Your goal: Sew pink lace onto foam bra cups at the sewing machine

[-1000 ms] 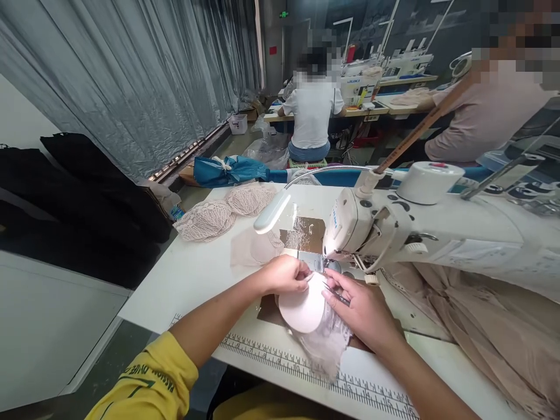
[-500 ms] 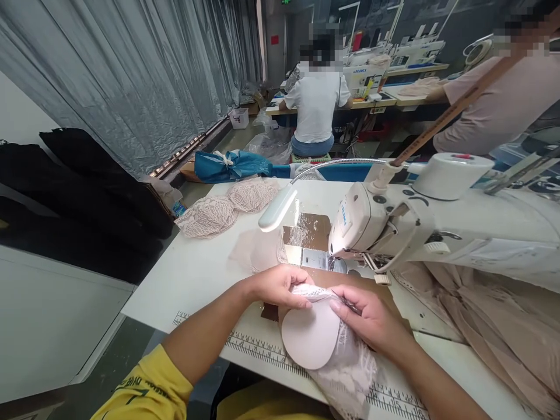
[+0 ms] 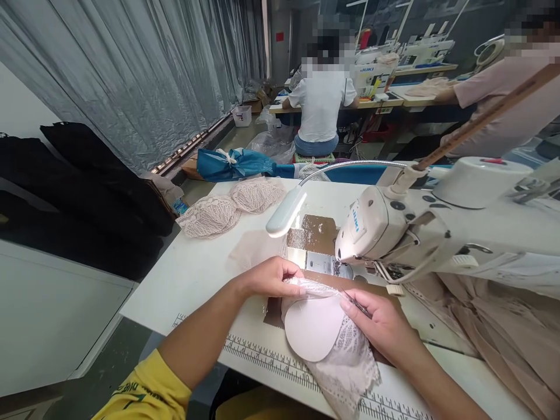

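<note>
A pale pink lace bra piece with a smooth white cup (image 3: 314,331) hangs over the table's front edge, its lace (image 3: 350,373) trailing down to the right. My left hand (image 3: 273,277) is closed on the upper left of the lace edge, thumb on top. At the right end of that edge, my right hand (image 3: 378,318) is closed round a small dark pointed tool (image 3: 359,304) that looks like thread snips. Its tip lies close to the lace edge. Whether my right fingers also pinch the fabric is hard to tell.
A white sewing machine (image 3: 371,224) stands just beyond and right, with a lamp (image 3: 286,213) at its left. Lace cups (image 3: 210,216) lie at the table's far left. Beige fabric (image 3: 476,315) is heaped at right. Two people sit ahead, one in a white shirt (image 3: 321,102).
My right hand has shifted slightly right and the pointed tool shows more clearly. The lace edge is stretched wider between my hands. The whole view has swung slightly.
</note>
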A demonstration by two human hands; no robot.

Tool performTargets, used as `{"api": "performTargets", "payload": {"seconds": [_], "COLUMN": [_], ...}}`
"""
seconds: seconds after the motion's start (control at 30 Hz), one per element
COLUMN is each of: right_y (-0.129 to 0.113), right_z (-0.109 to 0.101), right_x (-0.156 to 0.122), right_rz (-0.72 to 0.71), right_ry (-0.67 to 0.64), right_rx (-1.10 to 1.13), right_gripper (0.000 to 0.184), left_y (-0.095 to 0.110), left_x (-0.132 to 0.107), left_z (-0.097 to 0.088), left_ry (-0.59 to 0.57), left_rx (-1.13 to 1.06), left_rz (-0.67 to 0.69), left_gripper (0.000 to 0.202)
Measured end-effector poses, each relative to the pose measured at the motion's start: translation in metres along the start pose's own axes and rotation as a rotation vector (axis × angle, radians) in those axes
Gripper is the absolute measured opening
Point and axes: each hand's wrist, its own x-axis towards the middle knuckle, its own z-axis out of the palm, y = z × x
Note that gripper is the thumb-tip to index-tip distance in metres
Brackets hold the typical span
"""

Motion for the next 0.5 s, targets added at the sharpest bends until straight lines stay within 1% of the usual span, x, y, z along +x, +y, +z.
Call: {"api": "performTargets", "payload": {"seconds": [0.17, 0.3, 0.43, 0.5], "right_y": [0.000, -0.003, -0.004, -0.003], "right_z": [0.000, 0.001, 0.000, 0.000], "right_x": [0.000, 0.000, -0.001, -0.002], "right_rz": [0.012, 0.005, 0.011, 0.020], "right_ry": [0.008, -0.006, -0.037, -0.003], "right_rx": [0.025, 0.073, 0.012, -0.058], "right_gripper": [0.031, 0.032, 0.035, 0.034], "left_y": [-0.003, -0.004, -0.005, -0.007], "left_x": [0.002, 0.006, 0.008, 0.010], "left_z": [0.002, 0.007, 0.014, 0.018], "left_ry": [0.045, 0.037, 0.020, 0.031], "left_rx": [-0.007, -0.068, -0.133, -0.154], "left_rz": [-0.010, 0.005, -0.026, -0.050], "left_gripper": [0.027, 0.029, 0.032, 0.032]}}
